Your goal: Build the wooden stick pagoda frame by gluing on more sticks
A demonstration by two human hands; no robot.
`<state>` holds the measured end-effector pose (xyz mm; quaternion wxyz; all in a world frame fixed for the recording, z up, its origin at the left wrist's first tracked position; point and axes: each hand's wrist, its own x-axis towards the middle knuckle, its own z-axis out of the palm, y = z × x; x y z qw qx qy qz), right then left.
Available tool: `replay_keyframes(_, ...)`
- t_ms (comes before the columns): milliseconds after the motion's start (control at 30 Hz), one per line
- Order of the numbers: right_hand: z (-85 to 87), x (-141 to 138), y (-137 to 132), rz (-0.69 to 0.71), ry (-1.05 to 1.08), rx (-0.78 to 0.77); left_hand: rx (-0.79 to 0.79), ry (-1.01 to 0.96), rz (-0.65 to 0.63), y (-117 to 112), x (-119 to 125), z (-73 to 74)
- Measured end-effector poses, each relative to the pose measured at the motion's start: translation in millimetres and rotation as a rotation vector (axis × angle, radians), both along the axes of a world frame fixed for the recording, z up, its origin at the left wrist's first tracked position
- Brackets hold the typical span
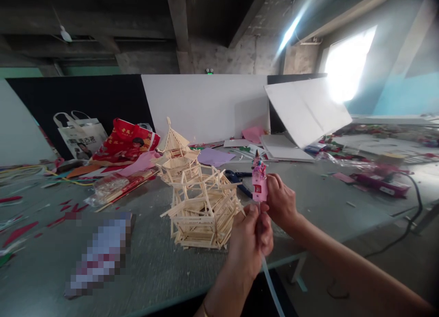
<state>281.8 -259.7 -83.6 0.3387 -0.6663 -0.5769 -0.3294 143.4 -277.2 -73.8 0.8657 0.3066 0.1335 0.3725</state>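
Observation:
Both my hands are raised over the near edge of the grey table (147, 262). My right hand (281, 200) is closed on a small pink figure-like ornament (259, 179), held upright. My left hand (248, 237) is pinched just below it, on what looks like a thin stick or white strip (270, 285) that trails down past the table edge. Right beside my left hand stands a wooden-stick pavilion base (202, 212). Behind that base sits a smaller stick-built roof piece (174, 154).
A packet of sticks (116, 186), red paper scraps (20, 228) and a blurred-out flat object (99, 255) lie at left. Bags (80, 134) lean against black and white boards (206, 104) at the back. Scissors (236, 176), coloured paper and boxes (380, 182) clutter the right, with a black cable (413, 216).

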Motion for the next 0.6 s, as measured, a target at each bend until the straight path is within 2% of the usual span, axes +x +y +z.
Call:
replay_keyframes(100, -3.1, 1, 1, -0.023, 0.015, 0.014, 0.29, 0.305, 0.231, -7, 0, -6.3)
replay_keyframes(200, -4.6, -2, 1, -0.025, 0.022, 0.002, 0.575, 0.515, 0.458, -10, -2, -11.5)
replay_keyframes(267, -4.7, -4, 2, -0.019, 0.021, -0.015, 0.66, 0.569, 0.59, -9, 0, -13.5)
replay_keyframes(300, -4.7, -4, 2, -0.014, 0.018, -0.026, 0.631, 0.569, 0.602, -8, 3, -13.7)
replay_keyframes(367, -4.9, -5, 3, 0.001, 0.008, -0.053, 0.436, 0.523, 0.474, -6, 8, -12.1)
replay_keyframes(467, -5.9, -3, 5, 0.022, -0.005, -0.089, 0.075, 0.302, 0.15, 0, 9, -5.2)
replay_keyframes(533, -6.7, -2, 6, 0.027, -0.004, -0.099, -0.054, 0.121, -0.051, 6, 4, 0.0)
replay_keyframes(600, -7.1, -2, 6, 0.026, 0.007, -0.094, -0.101, 0.003, -0.2, 12, -2, 3.1)
